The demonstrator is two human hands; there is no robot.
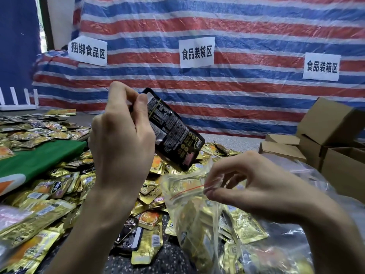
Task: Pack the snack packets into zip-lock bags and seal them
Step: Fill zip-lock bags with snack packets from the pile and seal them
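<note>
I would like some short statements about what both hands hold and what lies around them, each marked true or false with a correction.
1. The left hand holds a bundle of black snack packets. True.
2. The right hand pinches the mouth of a clear zip-lock bag. True.
3. The bundle is already inside the bag. False: it is above the opening.
4. The cardboard boxes stand on the left. False: on the right.
5. Three white signs hang on the striped tarp. True.
</note>
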